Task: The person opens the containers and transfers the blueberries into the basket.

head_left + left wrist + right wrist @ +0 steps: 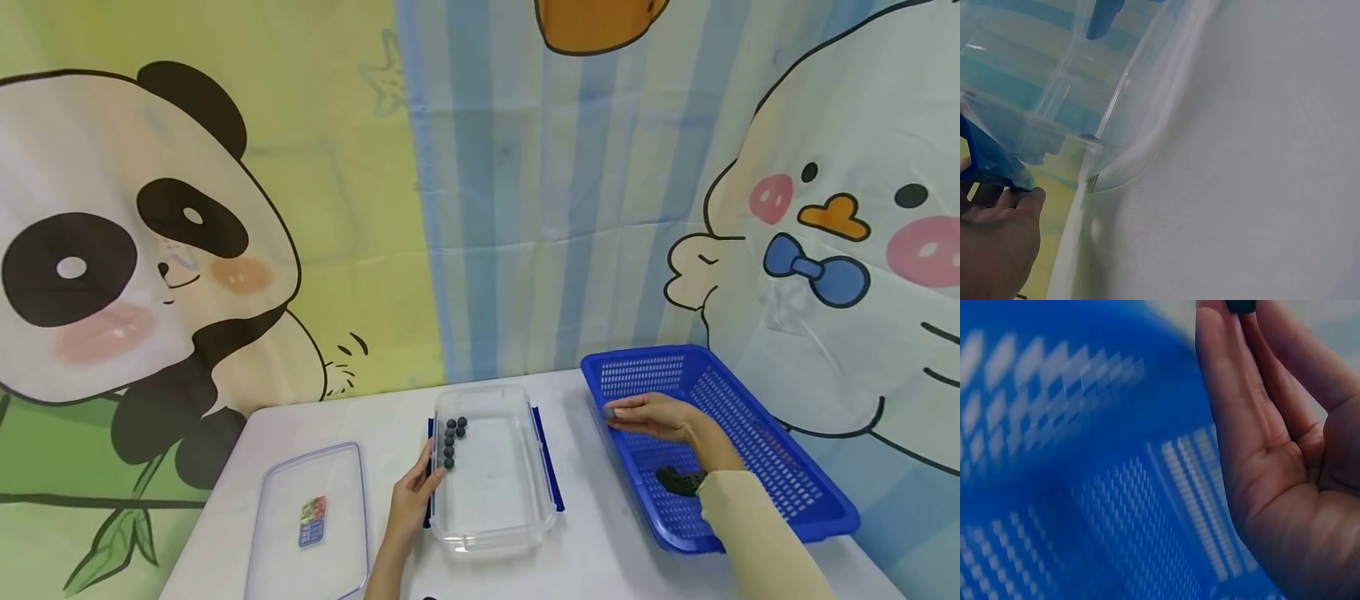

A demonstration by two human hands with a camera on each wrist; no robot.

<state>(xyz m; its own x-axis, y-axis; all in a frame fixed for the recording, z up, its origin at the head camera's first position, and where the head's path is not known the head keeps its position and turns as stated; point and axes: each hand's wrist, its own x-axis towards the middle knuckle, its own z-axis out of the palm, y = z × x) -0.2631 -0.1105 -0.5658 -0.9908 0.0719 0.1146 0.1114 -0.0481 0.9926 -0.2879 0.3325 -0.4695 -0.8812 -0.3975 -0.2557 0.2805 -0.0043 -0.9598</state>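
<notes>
My right hand [656, 417] pinches a blueberry [609, 412] between thumb and fingertips, over the left rim of the blue plastic basket [750, 417]. In the right wrist view the dark berry [1240, 305] shows at the fingertips, top edge of the picture. A clear rectangular container [495, 475] with blue side latches stands mid-table. Along its left side lie several blueberries [449, 446] in an uneven row. My left hand [408, 504] grips the container's left side; in the left wrist view its fingers hold the blue latch flap [994, 159].
A clear lid [281, 508] with a colourful label lies on the white table [401, 408] at the left. A dark object [678, 481] beside the right cuff overlaps the basket. Behind the table hangs a printed curtain [510, 208].
</notes>
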